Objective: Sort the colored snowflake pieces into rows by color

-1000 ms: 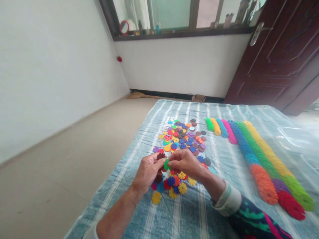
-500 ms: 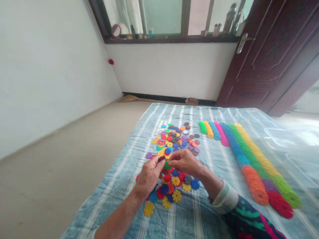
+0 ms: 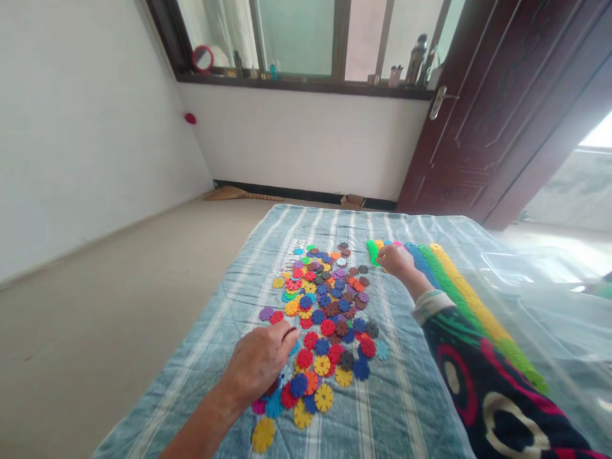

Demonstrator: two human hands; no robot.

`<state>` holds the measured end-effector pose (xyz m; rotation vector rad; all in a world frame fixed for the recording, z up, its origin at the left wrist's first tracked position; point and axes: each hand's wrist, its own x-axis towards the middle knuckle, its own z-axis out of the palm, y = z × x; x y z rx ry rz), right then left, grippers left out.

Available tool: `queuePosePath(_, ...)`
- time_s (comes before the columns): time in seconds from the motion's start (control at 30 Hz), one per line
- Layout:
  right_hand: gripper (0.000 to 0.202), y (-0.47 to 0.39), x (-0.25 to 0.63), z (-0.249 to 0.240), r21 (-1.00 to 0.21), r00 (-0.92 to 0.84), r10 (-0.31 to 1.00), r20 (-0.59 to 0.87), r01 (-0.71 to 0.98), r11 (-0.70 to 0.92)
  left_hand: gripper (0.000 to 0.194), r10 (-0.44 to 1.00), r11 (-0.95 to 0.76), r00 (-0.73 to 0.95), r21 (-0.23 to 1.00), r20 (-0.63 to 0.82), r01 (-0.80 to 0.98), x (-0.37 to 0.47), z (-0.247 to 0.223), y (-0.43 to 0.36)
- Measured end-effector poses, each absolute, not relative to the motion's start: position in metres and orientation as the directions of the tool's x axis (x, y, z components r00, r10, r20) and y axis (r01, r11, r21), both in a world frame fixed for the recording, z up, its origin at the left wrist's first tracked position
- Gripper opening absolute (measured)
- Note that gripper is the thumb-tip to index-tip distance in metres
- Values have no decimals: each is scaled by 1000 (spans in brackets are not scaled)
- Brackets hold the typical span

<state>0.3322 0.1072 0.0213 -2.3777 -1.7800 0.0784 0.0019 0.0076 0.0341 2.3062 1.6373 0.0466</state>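
Green row: positioned at the fingertips of the right hand [image 3: 398, 258], on their left side; the green row [image 3: 371, 250] is laid with its long axis running from the far edge toward the near side, angled slightly rightward.
Nearer hand: right; the left is set well apart, beyond the loose discs [image 3: 327, 327].
Right grip: fingers bent at the row; whether a disc is clamped cannot be told.
Left grip: the left hand [image 3: 261, 358] is curled over the pile's near-left edge; its contents are hidden and cannot be told.
Surface: striped cloth [image 3: 394, 414], lightly creased; long rows [image 3: 467, 294] and a clear bin [image 3: 507, 280] are placed rightward.
Room: bounded by a white wall [image 3: 291, 140], window [image 3: 296, 38] and red-brown door [image 3: 482, 108].
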Motion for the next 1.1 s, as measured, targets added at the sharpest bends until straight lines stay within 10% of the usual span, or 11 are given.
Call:
queuePosePath(0.33, 25, 97, 307, 22, -63, 241, 969, 59, 969, -237, 27, 982, -165, 175, 124, -72, 978, -3, 35, 24)
queuePosePath(0.77, 24, 98, 170, 9, -124, -532, 813, 235, 814, 568, 23, 990, -138, 133, 160, 41, 977, 10, 11, 81)
queuePosePath(1.1, 24, 85, 186, -2, -88, -536, 813, 228, 820, 565, 13, 982, -190, 179, 239, 67, 952, 5, 5, 87)
